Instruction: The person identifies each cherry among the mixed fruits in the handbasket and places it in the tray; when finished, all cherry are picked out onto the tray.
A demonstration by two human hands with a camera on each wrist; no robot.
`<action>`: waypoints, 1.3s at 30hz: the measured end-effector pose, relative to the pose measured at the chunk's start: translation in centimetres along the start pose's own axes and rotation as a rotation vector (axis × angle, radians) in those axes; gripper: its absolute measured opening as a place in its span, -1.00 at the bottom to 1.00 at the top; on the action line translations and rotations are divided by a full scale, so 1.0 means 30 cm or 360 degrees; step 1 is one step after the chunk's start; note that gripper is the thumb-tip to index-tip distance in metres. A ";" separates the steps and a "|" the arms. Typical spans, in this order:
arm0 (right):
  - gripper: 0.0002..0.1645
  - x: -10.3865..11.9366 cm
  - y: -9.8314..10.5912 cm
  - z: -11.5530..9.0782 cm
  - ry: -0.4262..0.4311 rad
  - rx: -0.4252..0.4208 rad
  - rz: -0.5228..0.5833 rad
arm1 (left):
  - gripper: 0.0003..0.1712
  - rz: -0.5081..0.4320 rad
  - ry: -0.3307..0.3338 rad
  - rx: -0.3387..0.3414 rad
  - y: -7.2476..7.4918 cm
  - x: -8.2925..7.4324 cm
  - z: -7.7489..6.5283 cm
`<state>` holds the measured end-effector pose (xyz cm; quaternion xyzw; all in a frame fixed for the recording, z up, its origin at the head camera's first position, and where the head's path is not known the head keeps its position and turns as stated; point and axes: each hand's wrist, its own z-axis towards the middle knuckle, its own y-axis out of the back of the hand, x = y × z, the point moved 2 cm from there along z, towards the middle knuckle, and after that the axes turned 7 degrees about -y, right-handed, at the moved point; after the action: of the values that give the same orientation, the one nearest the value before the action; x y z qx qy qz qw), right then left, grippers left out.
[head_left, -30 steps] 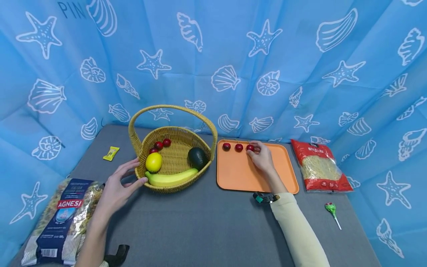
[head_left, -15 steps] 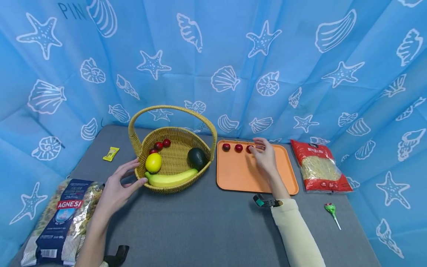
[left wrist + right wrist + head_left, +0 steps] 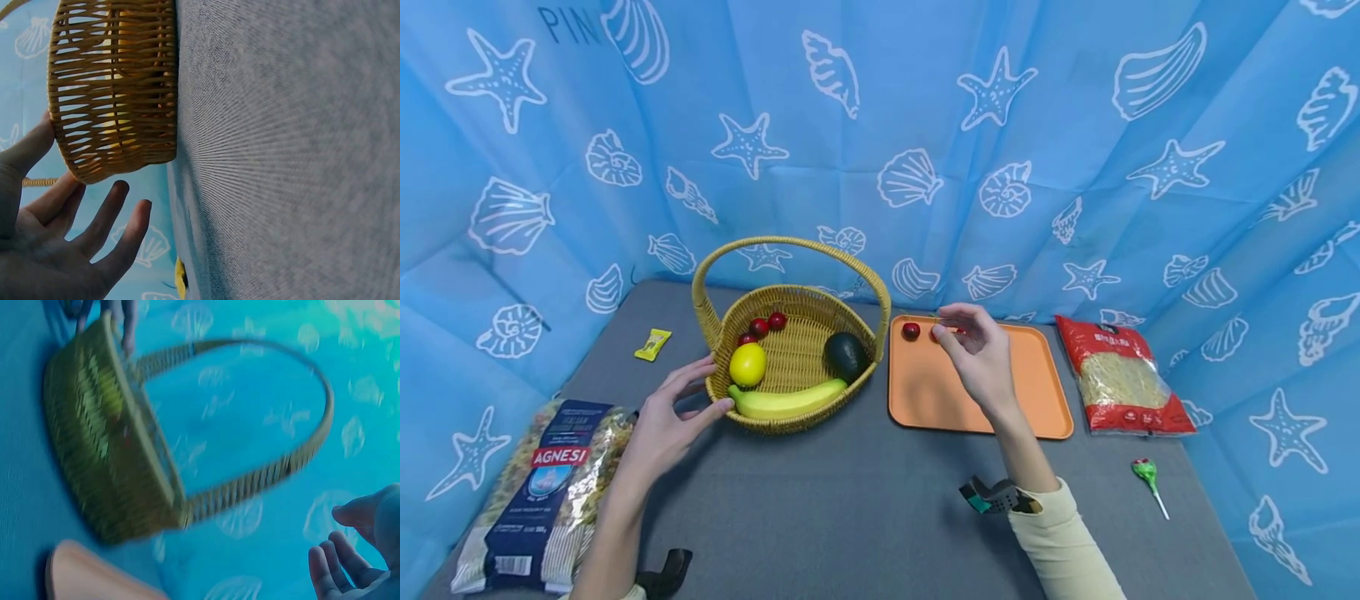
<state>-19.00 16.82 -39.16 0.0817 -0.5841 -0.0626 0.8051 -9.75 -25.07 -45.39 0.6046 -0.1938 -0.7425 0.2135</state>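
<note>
The left hand (image 3: 662,427) is relaxed, its spread, mostly straight fingers and thumb touching the left side of the wicker basket (image 3: 793,350), which stands on the grey surface (image 3: 820,508) and contains a lemon (image 3: 748,364), a banana (image 3: 790,402), an avocado (image 3: 846,357) and three small cherries (image 3: 759,327). The right hand (image 3: 987,362), released with nothing between its loosely bent fingers, hovers over the orange tray (image 3: 936,400) right of the basket, where a row of red cherries (image 3: 911,331) lies along the far edge, partly hidden by that hand.
</note>
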 end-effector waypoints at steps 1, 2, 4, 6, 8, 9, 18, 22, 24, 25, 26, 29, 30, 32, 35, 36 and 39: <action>-0.63 0.021 -0.015 -0.008 0.0042 0.0030 0.0026 | -0.25 0.0000 -0.0003 -0.0002 0.000 0.000 0.000; -0.65 0.039 -0.030 -0.015 0.0079 0.0062 0.0040 | -0.26 0.0000 -0.0004 -0.0003 0.000 0.001 0.001; -0.66 0.068 -0.063 -0.028 0.0143 0.0144 0.0069 | -0.26 0.0000 -0.0001 -0.0006 0.000 0.003 0.001; -0.66 0.088 -0.096 -0.037 0.0188 0.0229 0.0098 | -0.25 -0.0003 0.0008 0.0001 0.000 0.003 0.001; -0.66 0.104 -0.130 -0.043 0.0219 0.0306 0.0130 | -0.24 -0.0006 0.0023 0.0010 0.000 0.002 0.000; -0.66 0.109 -0.147 -0.045 0.0227 0.0337 0.0138 | -0.23 -0.0010 0.0030 0.0016 0.000 0.001 0.000; -0.70 0.116 -0.326 -0.006 0.0171 0.0622 0.0058 | -0.24 -0.0010 0.0026 0.0019 -0.001 0.004 0.001; -0.71 0.112 -0.409 0.050 0.0102 0.0717 -0.0018 | -0.24 -0.0007 0.0016 0.0015 0.000 0.005 0.001; -0.70 0.109 -0.449 0.084 0.0080 0.0761 -0.0077 | -0.24 -0.0013 0.0021 0.0019 0.001 0.003 0.002; -0.70 0.105 -0.469 0.102 0.0064 0.0781 -0.0102 | -0.24 -0.0016 0.0023 0.0018 0.001 0.003 0.002; -0.70 0.100 -0.488 0.120 0.0046 0.0801 -0.0128 | -0.23 -0.0019 0.0025 0.0022 0.001 0.002 0.002; -0.68 0.077 -0.538 0.170 -0.0038 0.0850 -0.0196 | -0.23 -0.0020 0.0028 0.0019 -0.001 0.003 0.003; -0.68 0.066 -0.553 0.185 -0.0078 0.0862 -0.0201 | -0.23 -0.0018 0.0029 0.0019 -0.002 0.004 0.003; -0.67 0.042 -0.580 0.210 -0.0156 0.0869 -0.0202 | -0.23 -0.0018 0.0029 0.0020 -0.004 0.006 0.003; -0.68 0.008 -0.614 0.233 -0.0267 0.0853 -0.0188 | -0.23 -0.0015 0.0026 0.0014 -0.004 0.005 0.002; -0.67 0.000 -0.623 0.237 -0.0305 0.0849 -0.0180 | -0.23 -0.0015 0.0025 0.0015 -0.003 0.005 0.002; -0.61 -0.019 -0.647 0.243 -0.0420 0.0855 -0.0140 | -0.24 -0.0015 0.0017 0.0007 -0.001 0.003 0.001</action>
<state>-26.23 -2.51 -41.45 0.3082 -0.6752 0.0492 0.6684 -9.80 -25.10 -45.47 0.6100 -0.1913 -0.7398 0.2097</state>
